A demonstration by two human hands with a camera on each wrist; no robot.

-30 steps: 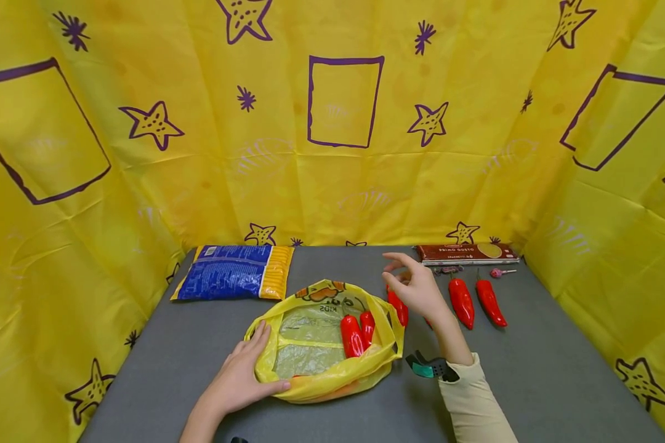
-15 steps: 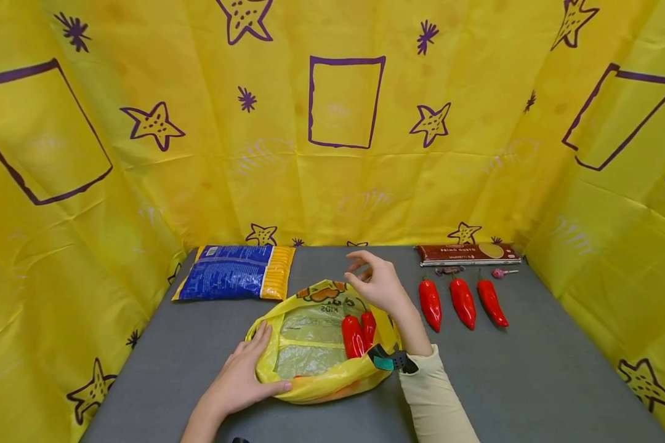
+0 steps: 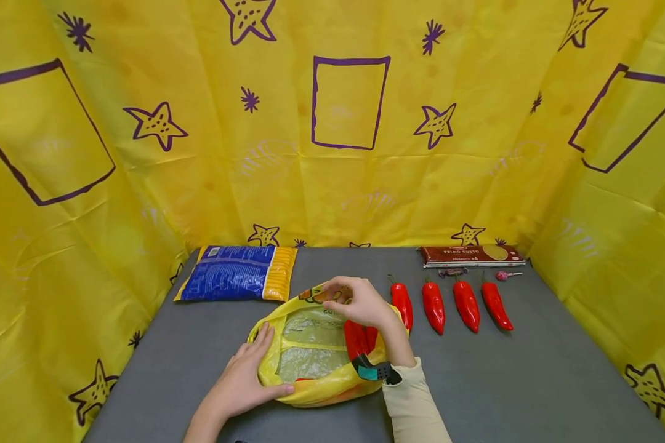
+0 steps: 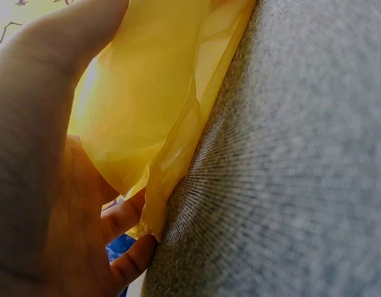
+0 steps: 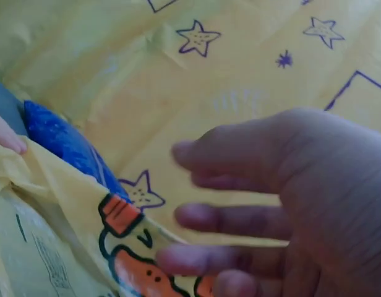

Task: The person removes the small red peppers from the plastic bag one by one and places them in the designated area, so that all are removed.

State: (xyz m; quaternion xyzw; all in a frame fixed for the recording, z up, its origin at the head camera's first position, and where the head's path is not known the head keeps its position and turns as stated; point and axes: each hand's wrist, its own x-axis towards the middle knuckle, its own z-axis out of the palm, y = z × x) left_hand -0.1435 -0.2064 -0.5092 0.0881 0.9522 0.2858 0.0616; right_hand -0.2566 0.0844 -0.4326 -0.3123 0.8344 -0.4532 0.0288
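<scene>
A yellow plastic bag point(image 3: 310, 344) lies open on the grey table point(image 3: 504, 381), with two red peppers point(image 3: 357, 337) inside it. My left hand point(image 3: 255, 369) rests flat on the bag's left rim, thumb along the front edge; the left wrist view shows my left hand point(image 4: 48, 185) against the yellow plastic bag point(image 4: 153, 111). My right hand point(image 3: 338, 294) hovers over the bag's far rim by the printed cartoon, fingers loosely curled and holding nothing. In the right wrist view, the blurred fingers point(image 5: 240, 216) hang just above the printed plastic point(image 5: 122, 247).
Several red peppers point(image 3: 449, 306) lie in a row right of the bag. A brown flat box point(image 3: 471, 255), a small wrapped sweet point(image 3: 449, 271) and a lollipop point(image 3: 504, 275) sit at the back right. A blue and yellow packet point(image 3: 235, 281) lies back left. Yellow cloth walls surround the table.
My right hand has moved left and down, from beside the row of peppers to the bag's far rim. The left hand and the bag have stayed put.
</scene>
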